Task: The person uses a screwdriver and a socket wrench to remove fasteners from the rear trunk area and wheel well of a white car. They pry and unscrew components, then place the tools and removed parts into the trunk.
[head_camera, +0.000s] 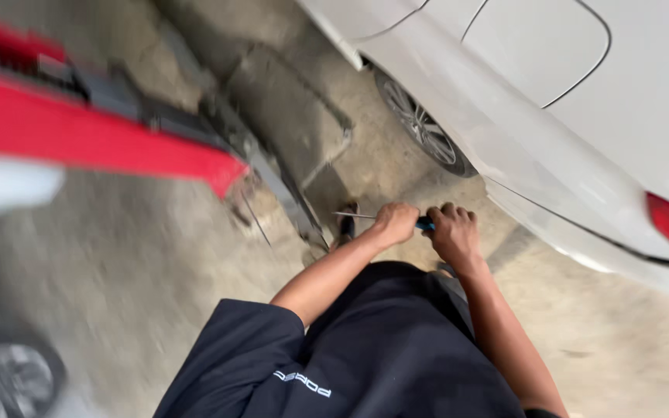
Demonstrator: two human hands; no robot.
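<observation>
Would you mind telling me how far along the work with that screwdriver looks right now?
Nothing on the white car looks worked on yet: its panels appear closed and the rear wheel is on. In hand: the left hand and right hand both grip a screwdriver with a blue handle in front of the body. Whatever it is meant for remains untouched; the red lift arm stands nearby.

Grey concrete floor [133,255], stained; white car [582,116] wheel [425,128] resting on it; red lift arm [94,135] apparently just above.
</observation>
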